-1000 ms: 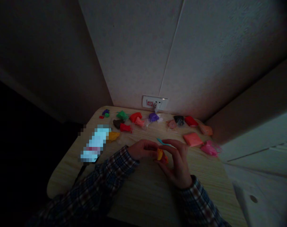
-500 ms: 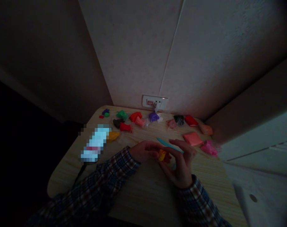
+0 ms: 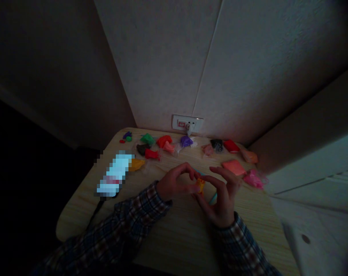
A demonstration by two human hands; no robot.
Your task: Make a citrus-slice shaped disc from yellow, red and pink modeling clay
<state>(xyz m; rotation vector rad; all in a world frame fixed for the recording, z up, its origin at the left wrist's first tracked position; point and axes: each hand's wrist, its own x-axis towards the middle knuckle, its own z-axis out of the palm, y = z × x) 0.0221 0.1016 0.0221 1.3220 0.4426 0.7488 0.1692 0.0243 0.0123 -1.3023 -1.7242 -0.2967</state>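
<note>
A small yellow-orange lump of modelling clay [image 3: 200, 185] with darker spots on top is held between both hands over the table. My left hand [image 3: 176, 183] pinches its left side with thumb and fingertips. From the right, my right hand [image 3: 223, 195] grips it between thumb and index finger, its other fingers raised. Behind and under the hands lies a turquoise tool [image 3: 213, 198], mostly hidden by the fingers. The dim light hides fine detail on the clay.
Packets of coloured clay line the table's back, among them a green one [image 3: 147, 138], a purple one [image 3: 187, 141] and a pink one [image 3: 253, 179]. A lit phone [image 3: 115, 174] with a cable lies left. A wall socket [image 3: 187, 123] holds a plug.
The yellow clay has shifted slightly right and turned. My left hand's fingers have arched up into a pinch, and the turquoise tool is now more covered. A dark red patch beside the clay no longer shows.
</note>
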